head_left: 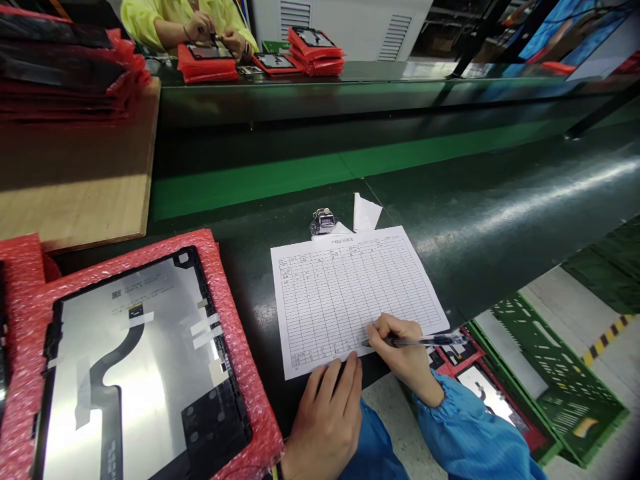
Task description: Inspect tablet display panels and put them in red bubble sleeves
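Note:
A printed form (345,293) with a grid of rows and some handwritten marks lies on the dark green bench. My right hand (403,350) grips a clear pen (430,340), its tip at the form's lower right area. Fingers stretched out, my left hand (333,413) lies flat along the form's bottom edge. Left of it, a tablet screen panel (145,373) with a silver back, a black flex cable and tape strips rests on red foam wrap (225,287). A small metal tally counter (323,220) stands just behind the form, beside a folded scrap of white paper (367,213).
A stack of red-wrapped panels (65,67) stands on a wooden board (80,167) at back left. Across the line, a person in yellow sleeves (145,23) handles a panel by red-wrapped stacks (315,53). Green crates (575,400) stand on the floor at right.

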`<action>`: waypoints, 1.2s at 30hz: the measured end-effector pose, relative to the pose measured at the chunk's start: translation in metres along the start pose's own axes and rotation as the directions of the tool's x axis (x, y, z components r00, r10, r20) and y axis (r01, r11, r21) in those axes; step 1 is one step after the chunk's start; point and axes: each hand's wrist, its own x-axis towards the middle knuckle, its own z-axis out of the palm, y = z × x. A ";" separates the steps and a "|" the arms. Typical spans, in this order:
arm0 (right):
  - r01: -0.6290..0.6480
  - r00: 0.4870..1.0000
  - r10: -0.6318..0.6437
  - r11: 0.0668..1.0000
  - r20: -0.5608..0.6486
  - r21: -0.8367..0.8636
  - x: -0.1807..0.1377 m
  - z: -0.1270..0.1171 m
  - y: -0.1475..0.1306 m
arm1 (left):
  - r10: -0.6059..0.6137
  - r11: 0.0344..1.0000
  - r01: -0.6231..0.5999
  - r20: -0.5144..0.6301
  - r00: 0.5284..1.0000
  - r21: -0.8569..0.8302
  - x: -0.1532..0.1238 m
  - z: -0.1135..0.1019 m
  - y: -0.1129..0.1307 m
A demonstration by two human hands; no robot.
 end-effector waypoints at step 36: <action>0.039 0.999 -0.039 0.999 -0.001 -0.008 -0.001 0.001 0.001 | 0.009 1.000 -0.009 0.001 1.000 0.008 -0.002 0.001 0.001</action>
